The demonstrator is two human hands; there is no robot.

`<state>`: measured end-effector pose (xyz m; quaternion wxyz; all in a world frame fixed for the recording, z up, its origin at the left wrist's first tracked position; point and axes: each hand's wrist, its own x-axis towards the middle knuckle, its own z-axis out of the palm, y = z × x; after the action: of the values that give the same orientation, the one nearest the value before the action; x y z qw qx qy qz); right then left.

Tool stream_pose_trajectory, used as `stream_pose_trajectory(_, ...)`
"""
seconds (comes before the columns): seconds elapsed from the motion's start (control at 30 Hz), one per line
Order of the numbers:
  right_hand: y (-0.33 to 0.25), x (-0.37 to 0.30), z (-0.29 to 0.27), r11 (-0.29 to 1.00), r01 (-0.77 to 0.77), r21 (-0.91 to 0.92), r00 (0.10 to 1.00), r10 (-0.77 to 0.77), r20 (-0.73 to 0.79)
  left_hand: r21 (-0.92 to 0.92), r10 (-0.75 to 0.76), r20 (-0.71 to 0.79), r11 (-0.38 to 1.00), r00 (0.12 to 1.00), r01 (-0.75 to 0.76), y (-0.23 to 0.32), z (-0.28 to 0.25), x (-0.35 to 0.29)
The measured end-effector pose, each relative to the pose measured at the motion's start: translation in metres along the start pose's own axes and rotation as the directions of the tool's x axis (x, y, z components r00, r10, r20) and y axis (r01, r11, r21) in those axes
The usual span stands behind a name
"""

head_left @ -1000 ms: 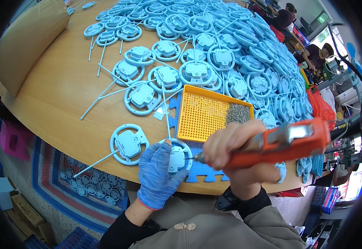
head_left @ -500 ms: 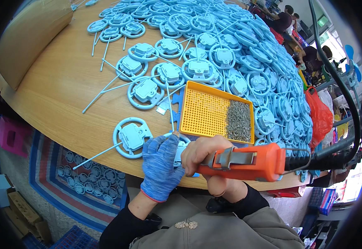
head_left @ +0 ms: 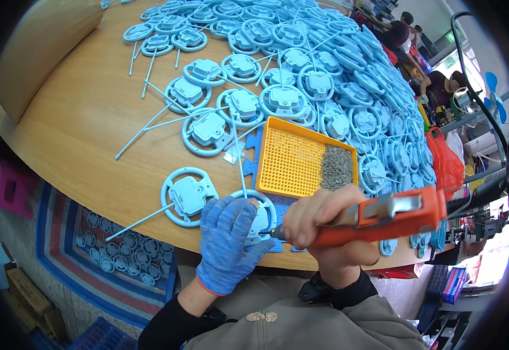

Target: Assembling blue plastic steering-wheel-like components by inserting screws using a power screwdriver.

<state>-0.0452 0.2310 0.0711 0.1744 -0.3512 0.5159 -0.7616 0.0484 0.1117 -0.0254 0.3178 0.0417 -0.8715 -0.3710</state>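
My left hand, in a blue knit glove, grips the left side of a light-blue plastic steering wheel with a thin stem at the table's near edge. Bare, my right hand is wrapped round an orange electric screwdriver lying nearly level. Its bit points left and reaches the lower part of the wheel, close to my gloved thumb; whether the tip sits in a screw cannot be seen. Just beyond is a yellow perforated tray with small metal screws heaped at its right end.
Another blue wheel lies left of my gloved hand. A large pile of similar wheels covers the table's far and right side. A cardboard sheet stands at the left. The screwdriver's black cable hangs at the right. Several people sit farther back.
My right hand and the screwdriver have moved right and tipped, uncovering the bit and more of the wheel. My left hand stays on the wheel, its thumb now spread to the right.
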Motion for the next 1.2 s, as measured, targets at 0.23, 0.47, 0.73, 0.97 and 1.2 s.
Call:
stream_pose_trajectory(0.23, -0.003, 0.004, 0.001, 0.990, 0.104, 0.096, 0.994, -0.099, -0.054, -0.001, 0.005, 0.076, 1.000, 0.997, -0.005, 0.006, -0.010, 0.002)
stream_pose_trajectory(0.47, -0.012, -0.002, -0.001, 0.985, 0.124, 0.116, 0.992, -0.122, -0.024, 0.010, -0.009, 0.095, 1.000, 0.995, 0.008, 0.012, -0.013, -0.003)
stream_pose_trajectory(0.73, -0.017, -0.010, -0.002, 0.990, 0.086, 0.116, 0.996, -0.088, 0.011, 0.056, 0.082, 0.185, 0.994, 0.979, -0.094, 0.016, -0.019, 0.003)
stream_pose_trajectory(0.97, -0.004, -0.006, -0.004, 0.998, 0.013, 0.066, 0.988, -0.023, 0.151, 0.143, 0.051, 0.204, 0.986, 0.978, -0.082, 0.007, -0.017, 0.003)
stream_pose_trajectory(1.2, 0.015, -0.006, -0.006, 1.000, 0.005, 0.003, 0.985, -0.006, 0.172, 0.259, -0.040, 0.198, 0.966, 0.979, -0.013, -0.005, -0.001, -0.003)
